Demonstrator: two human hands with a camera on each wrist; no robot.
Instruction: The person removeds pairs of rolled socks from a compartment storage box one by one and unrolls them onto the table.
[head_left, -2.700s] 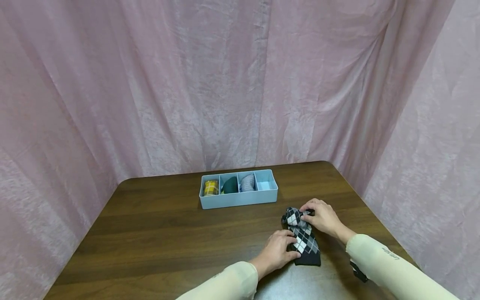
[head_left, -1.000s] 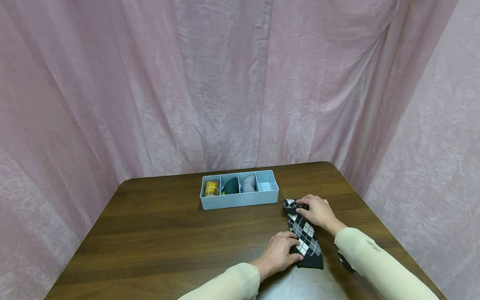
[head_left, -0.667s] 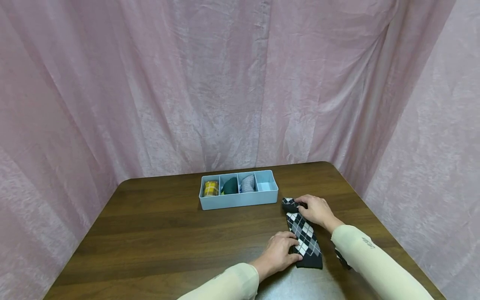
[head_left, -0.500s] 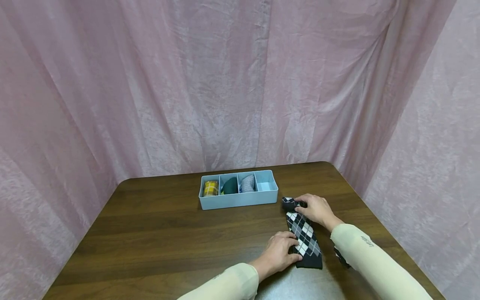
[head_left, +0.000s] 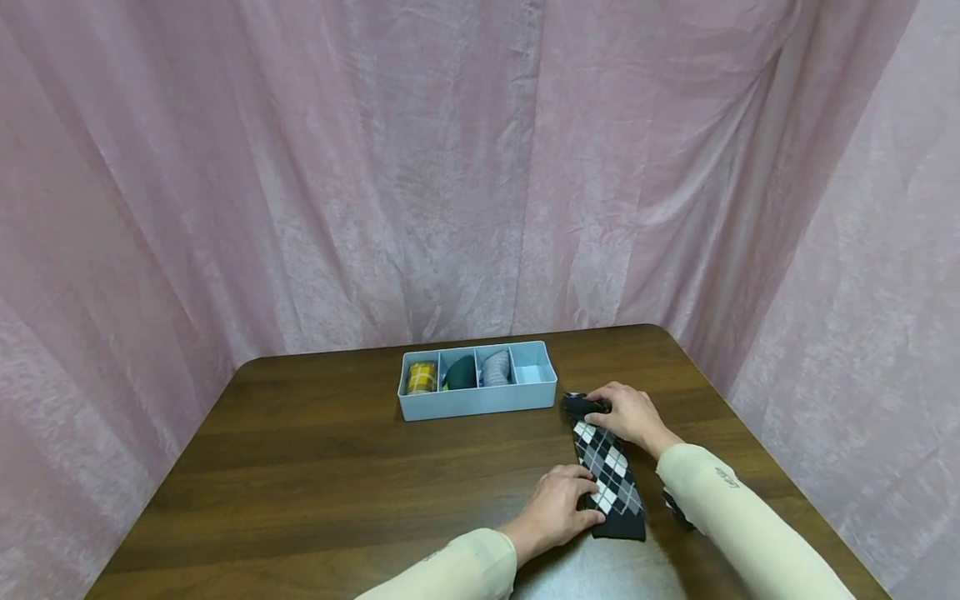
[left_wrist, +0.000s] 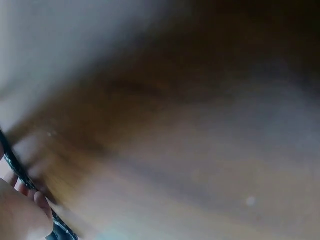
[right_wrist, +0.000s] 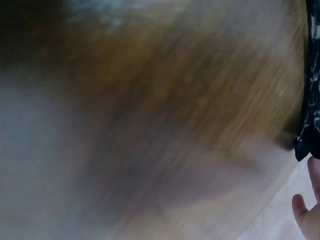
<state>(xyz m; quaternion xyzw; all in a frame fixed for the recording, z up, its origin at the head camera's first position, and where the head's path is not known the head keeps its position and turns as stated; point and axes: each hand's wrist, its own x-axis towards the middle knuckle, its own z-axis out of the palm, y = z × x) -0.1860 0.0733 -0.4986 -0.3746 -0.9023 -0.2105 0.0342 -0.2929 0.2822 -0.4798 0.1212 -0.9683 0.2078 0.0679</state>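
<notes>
A black, white and grey argyle sock point(head_left: 609, 471) lies lengthwise on the table, its black cuff point(head_left: 619, 526) toward me. Whether a second sock lies under it, I cannot tell. At the far end a dark part is folded over, and my right hand point(head_left: 630, 414) pinches it between thumb and fingers. My left hand point(head_left: 555, 504) rests on the sock's left edge near the cuff, its fingertips pressing on the cloth. In the left wrist view the sock point(left_wrist: 17, 167) shows as a thin dark strip by the fingers; in the right wrist view the sock point(right_wrist: 312, 85) is at the right edge.
Behind the sock, a light blue box point(head_left: 480, 402) with compartments holds a yellow checked roll point(head_left: 422, 377), a dark green bundle point(head_left: 460, 373) and a grey striped bundle point(head_left: 496, 368). Its rightmost compartment holds nothing. A pink curtain point(head_left: 375, 208) hangs behind the brown table point(head_left: 315, 467).
The sock's far end, bunched at first, has been straightened and folded over. My right hand has moved slightly away from me and left. The left hand stays almost in place.
</notes>
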